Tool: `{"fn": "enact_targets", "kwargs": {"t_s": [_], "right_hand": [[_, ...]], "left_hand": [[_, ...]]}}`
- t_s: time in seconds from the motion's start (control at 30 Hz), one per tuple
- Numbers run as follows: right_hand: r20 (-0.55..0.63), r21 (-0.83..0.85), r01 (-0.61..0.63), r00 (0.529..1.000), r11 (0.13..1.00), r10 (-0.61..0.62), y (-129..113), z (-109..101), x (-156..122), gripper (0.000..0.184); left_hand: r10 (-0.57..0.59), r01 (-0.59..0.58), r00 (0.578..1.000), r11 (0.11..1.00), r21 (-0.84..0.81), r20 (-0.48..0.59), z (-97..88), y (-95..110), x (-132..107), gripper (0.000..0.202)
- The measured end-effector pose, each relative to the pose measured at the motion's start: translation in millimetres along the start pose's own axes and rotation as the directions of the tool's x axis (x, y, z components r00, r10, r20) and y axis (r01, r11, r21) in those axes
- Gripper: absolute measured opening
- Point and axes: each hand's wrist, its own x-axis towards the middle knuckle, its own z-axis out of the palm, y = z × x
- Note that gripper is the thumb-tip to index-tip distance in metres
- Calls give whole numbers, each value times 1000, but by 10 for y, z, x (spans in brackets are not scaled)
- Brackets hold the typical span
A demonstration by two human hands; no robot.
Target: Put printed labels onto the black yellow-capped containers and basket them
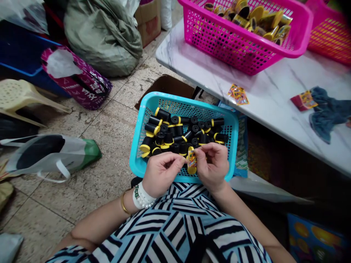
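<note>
Both my hands meet over the near rim of a turquoise basket point(139, 146) on my lap. Between them is a small yellow tube with a colourful sticker label point(191, 161). My left hand point(161, 171) pinches its left side, fingers curled. My right hand point(212, 162) grips it from the right, fingers closed. Inside the basket lie several black tubes with yellow caps point(175, 133).
A white marble table point(271, 95) stands to the right with a pink basket point(241, 44) of labelled tubes, loose stickers point(238, 94), a sticker pack point(304, 100) and a blue cloth point(327, 111). Bags point(79, 78), a plastic stool point(19, 96) and a cardboard box point(167, 86) sit on the tiled floor.
</note>
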Motion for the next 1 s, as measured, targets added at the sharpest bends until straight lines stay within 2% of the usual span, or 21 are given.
{"fn": "enact_targets", "kwargs": {"t_s": [0.2,0.37,0.57,0.7,0.8,0.93,1.0], "right_hand": [[-55,-31,-37,998,999,36,-27,20,60,19],[-23,26,-41,999,999,41,-39,20,53,26],[7,-57,76,997,995,-76,-35,12,26,37],[89,-61,197,978,979,-191,-48,38,33,45],[189,6,223,957,975,-220,-59,63,65,51],[215,-28,261,944,965,-249,-107,97,95,48],[219,-45,252,947,967,-237,-147,103,114,45]], "left_hand": [[-61,61,998,998,-7,1,53,-4,20,20],[-86,86,996,994,-66,1,92,-52,47,18],[-153,161,986,973,-166,58,130,-81,100,17],[-107,108,994,986,-126,20,96,-77,148,14],[-65,65,998,995,-71,2,60,-74,149,11],[145,-124,978,981,147,-147,30,-65,111,8],[177,-149,972,973,177,-155,21,-54,102,9]]}}
